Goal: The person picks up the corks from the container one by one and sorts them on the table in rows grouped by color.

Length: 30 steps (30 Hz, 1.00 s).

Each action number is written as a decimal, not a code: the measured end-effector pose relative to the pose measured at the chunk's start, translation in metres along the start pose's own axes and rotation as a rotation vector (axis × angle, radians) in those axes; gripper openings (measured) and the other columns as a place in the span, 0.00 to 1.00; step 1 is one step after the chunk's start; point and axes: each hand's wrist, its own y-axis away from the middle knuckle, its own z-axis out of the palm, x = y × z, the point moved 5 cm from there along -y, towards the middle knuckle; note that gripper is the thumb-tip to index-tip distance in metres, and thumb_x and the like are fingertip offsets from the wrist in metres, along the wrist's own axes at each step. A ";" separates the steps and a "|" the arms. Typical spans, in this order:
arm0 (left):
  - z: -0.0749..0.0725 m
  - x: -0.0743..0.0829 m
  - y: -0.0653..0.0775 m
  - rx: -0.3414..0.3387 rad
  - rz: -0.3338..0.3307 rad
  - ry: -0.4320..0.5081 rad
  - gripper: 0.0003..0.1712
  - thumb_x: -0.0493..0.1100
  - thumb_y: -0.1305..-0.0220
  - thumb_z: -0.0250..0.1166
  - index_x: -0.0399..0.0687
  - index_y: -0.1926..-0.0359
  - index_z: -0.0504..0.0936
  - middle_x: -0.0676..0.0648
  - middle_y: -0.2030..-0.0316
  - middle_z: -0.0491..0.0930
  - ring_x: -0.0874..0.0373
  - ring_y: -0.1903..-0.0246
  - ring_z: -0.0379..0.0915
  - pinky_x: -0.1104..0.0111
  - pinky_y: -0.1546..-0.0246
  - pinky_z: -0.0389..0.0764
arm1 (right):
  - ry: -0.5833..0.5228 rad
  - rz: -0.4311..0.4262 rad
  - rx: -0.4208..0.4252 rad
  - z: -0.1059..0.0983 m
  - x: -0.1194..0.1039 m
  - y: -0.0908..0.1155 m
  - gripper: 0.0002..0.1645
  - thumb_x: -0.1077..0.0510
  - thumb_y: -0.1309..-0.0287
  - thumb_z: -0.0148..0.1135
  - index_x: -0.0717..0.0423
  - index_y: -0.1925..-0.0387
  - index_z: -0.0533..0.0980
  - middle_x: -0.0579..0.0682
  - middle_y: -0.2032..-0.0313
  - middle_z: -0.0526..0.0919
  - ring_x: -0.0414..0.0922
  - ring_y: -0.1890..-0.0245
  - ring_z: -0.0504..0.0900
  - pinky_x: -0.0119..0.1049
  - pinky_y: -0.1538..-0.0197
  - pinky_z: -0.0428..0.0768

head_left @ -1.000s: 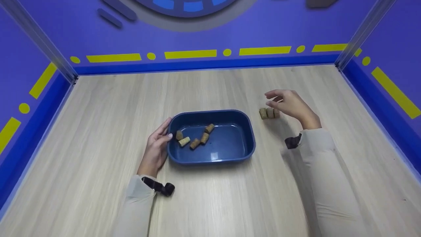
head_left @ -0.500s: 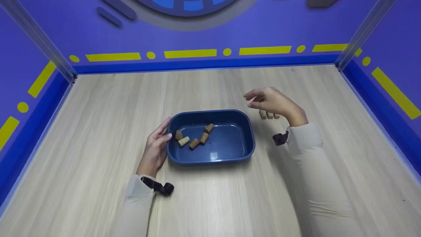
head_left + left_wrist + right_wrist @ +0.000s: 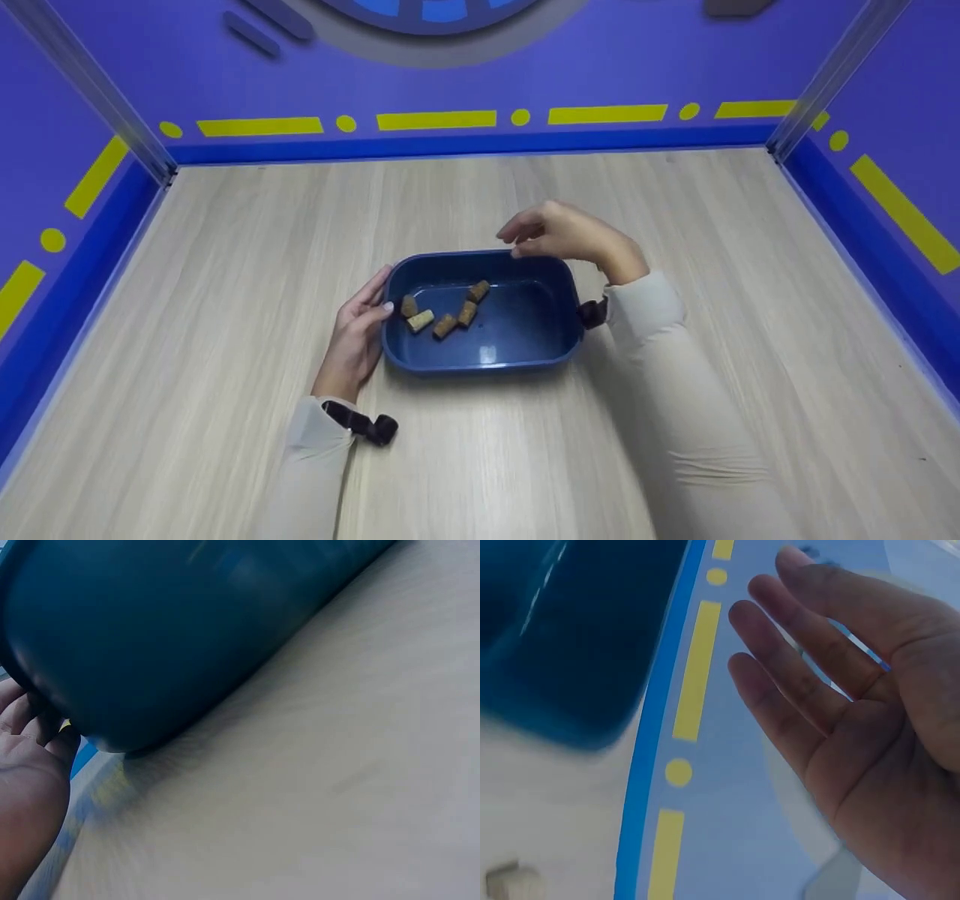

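A dark blue rectangular plastic bin (image 3: 525, 365) stands mid-table. Several cork stoppers lie loose in its left half; one, paler than the rest (image 3: 420, 321), is near the left wall. My left hand (image 3: 356, 337) grips the bin's left end, thumb over the rim and fingers along the outside. In the left wrist view those fingers (image 3: 30, 716) reach round the bin's corner. My right hand (image 3: 566, 232) hovers over the bin's back right rim. Its fingers are loosely bent, and the right wrist view shows nothing in the palm (image 3: 877, 757).
Cork stoppers (image 3: 516, 882) on the table appear at the lower left of the right wrist view; my right arm mostly covers that spot in the head view. Blue-purple walls with yellow marks (image 3: 435, 120) enclose the wooden tabletop (image 3: 225, 315) at the back and sides.
My right hand has moved left from above the row of three cork stoppers on the table to the bin's back rim. My left hand, the bin and the stoppers inside stay put.
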 end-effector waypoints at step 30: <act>-0.001 -0.001 -0.001 -0.003 -0.016 0.008 0.36 0.24 0.37 0.47 0.32 0.28 0.51 0.37 0.26 0.50 0.50 0.26 0.46 0.75 0.36 0.68 | 0.041 -0.088 -0.341 0.103 -0.053 -0.068 0.17 0.66 0.45 0.66 0.55 0.52 0.83 0.49 0.55 0.86 0.43 0.54 0.84 0.33 0.50 0.82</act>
